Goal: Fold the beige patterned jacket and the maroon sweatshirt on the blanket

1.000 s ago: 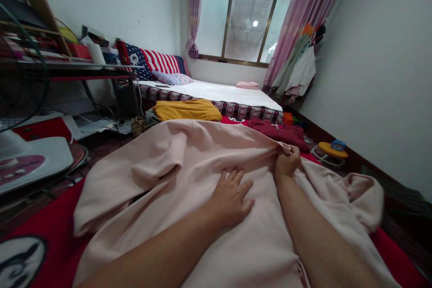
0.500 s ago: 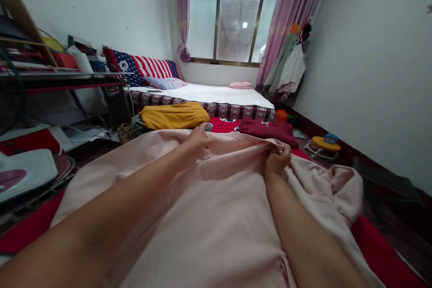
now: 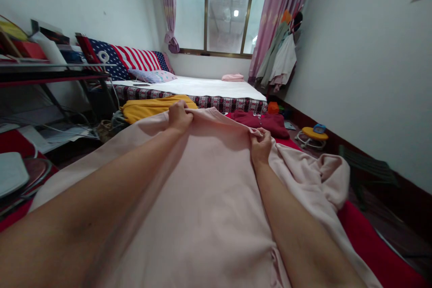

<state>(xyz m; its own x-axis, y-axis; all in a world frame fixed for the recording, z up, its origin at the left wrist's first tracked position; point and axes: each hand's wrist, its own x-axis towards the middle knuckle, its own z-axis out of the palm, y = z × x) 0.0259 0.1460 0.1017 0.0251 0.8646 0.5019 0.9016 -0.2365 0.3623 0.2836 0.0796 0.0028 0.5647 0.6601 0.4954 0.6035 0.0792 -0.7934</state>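
Observation:
A pale pink garment (image 3: 216, 189) lies spread over the red mat (image 3: 367, 243) in front of me. My left hand (image 3: 179, 117) is closed on its far edge at the left. About a forearm's width to the right, my right hand (image 3: 259, 144) pinches the same far edge. The edge between the two hands is lifted off the mat. A bunched sleeve or hood (image 3: 332, 175) of the garment lies at the right.
A folded yellow garment (image 3: 148, 105) and a dark red garment (image 3: 263, 121) lie just beyond the pink one. Behind them is a low bed (image 3: 202, 87) under a window. A shelf rack (image 3: 43, 72) stands at the left, and a small yellow toy (image 3: 312, 135) by the right wall.
My left hand left the middle of the pink garment, reached forward and took hold of its far edge. Both hands have raised that edge a little. My view shifted right.

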